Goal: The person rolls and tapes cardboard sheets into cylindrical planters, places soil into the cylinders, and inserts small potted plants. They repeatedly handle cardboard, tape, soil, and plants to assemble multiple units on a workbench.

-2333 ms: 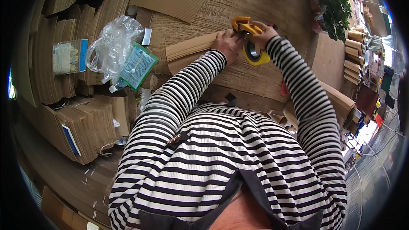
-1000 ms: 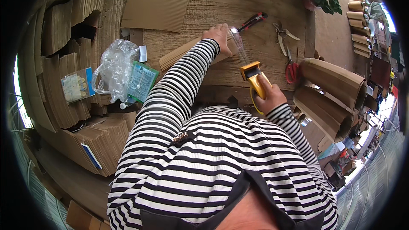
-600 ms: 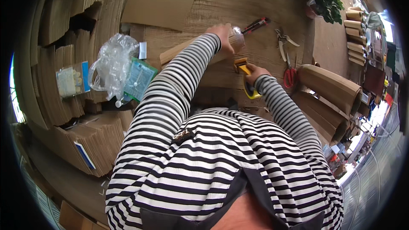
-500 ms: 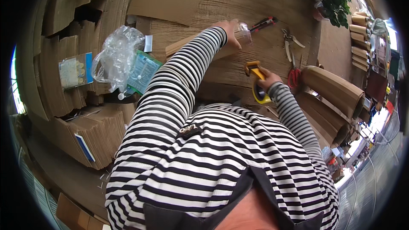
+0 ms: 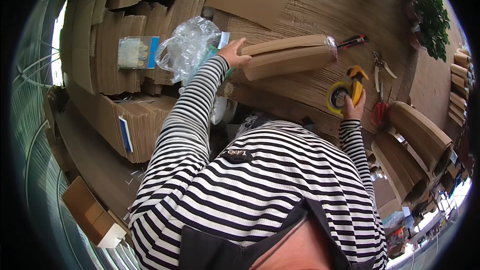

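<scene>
A long bundle of folded brown cardboard (image 5: 287, 60) lies on the wooden table, with clear tape (image 5: 330, 49) around its right end. At its left end is my left hand (image 5: 233, 53), fingers spread and holding nothing; whether the fingertips touch the cardboard I cannot tell. My right hand (image 5: 355, 109) grips a yellow tape dispenser (image 5: 357, 89) carrying a roll of tape, nearer to me than the bundle's right end. Just beyond that end is a red and black utility knife (image 5: 353, 42).
Pruning shears (image 5: 382, 65) and red-handled scissors (image 5: 380, 111) lie at the right, beside rolled cardboard (image 5: 420, 130). Crumpled clear plastic (image 5: 187, 45) sits left of my left hand. Stacked cardboard (image 5: 145, 125) fills the left side. A potted plant (image 5: 427, 15) stands far right.
My left hand has left the bundle's taped right end and moved left to its other end, opening. The tape dispenser has turned in my right hand. The view has swung left.
</scene>
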### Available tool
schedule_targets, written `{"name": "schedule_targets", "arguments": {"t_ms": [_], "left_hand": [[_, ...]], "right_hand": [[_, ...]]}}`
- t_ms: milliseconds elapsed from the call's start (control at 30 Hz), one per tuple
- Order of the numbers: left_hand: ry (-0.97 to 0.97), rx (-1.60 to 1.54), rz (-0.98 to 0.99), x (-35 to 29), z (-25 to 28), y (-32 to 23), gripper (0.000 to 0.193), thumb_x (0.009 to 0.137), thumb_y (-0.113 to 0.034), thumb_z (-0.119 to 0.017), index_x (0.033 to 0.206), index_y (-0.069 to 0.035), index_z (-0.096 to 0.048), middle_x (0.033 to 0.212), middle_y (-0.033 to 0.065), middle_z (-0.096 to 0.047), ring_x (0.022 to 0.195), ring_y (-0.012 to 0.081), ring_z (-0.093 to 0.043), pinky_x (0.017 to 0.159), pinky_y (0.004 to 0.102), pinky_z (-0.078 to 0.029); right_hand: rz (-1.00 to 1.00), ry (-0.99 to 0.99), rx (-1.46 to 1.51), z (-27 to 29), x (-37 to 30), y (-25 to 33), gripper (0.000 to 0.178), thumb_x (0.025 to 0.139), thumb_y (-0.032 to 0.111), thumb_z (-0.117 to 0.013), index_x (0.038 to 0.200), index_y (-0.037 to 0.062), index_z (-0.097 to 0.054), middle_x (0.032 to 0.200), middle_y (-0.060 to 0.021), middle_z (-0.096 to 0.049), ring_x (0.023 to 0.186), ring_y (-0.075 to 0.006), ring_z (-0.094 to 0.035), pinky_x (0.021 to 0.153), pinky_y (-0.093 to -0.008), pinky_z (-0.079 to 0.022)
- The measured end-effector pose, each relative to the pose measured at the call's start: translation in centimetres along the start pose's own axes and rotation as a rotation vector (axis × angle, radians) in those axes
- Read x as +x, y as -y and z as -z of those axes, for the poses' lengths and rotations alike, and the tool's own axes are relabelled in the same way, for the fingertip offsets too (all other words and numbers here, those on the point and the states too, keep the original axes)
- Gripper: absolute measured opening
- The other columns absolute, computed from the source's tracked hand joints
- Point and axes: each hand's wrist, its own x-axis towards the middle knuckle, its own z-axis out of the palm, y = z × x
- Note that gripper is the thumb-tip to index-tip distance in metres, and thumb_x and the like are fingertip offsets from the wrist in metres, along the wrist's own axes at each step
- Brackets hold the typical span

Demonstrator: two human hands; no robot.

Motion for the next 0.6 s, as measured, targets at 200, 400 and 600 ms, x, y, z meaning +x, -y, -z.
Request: {"name": "schedule_targets", "arguments": {"t_ms": [200, 400, 600], "left_hand": [[-0.233, -0.662, 0.065, -1.2, -7.2, 5.3, 0.048, 0.099, -0.018, -0.062, 0.145, -0.006, -0.053, 0.131, 0.0170, -0.066, 0.118, 0.0214, -0.063, 0.101, 0.0323, -0.049], [-0.405, -0.301, 0.169, -1.3, -7.7, 1.9, 0.059, 0.089, -0.005, -0.056, 0.144, -0.024, -0.054, 0.142, 0.0151, -0.054, 0.133, 0.0327, -0.051, 0.114, 0.0400, -0.042], [-0.453, -0.087, -0.018, -0.6, -7.5, 2.1, 0.059, 0.084, -0.002, -0.061, 0.139, -0.024, -0.059, 0.149, 0.0062, -0.049, 0.136, 0.0290, -0.048, 0.116, 0.0363, -0.040]], "right_hand": [[-0.014, -0.138, 0.100, -5.2, 5.0, -1.9, 0.080, 0.084, 0.018, -0.073, 0.151, -0.0009, -0.034, 0.144, -0.0202, -0.047, 0.129, -0.0316, -0.050, 0.109, -0.0389, -0.040], [0.044, -0.120, 0.067, 0.6, 3.5, -8.8, 0.070, 0.089, 0.011, -0.068, 0.150, -0.0022, -0.034, 0.139, -0.0174, -0.051, 0.118, -0.0258, -0.057, 0.102, -0.0371, -0.048], [-0.336, -0.071, 0.166, 5.1, 5.1, -15.4, 0.059, 0.092, 0.020, -0.070, 0.142, -0.0003, -0.047, 0.115, -0.0113, -0.061, 0.100, -0.0216, -0.060, 0.088, -0.0318, -0.049]]}}
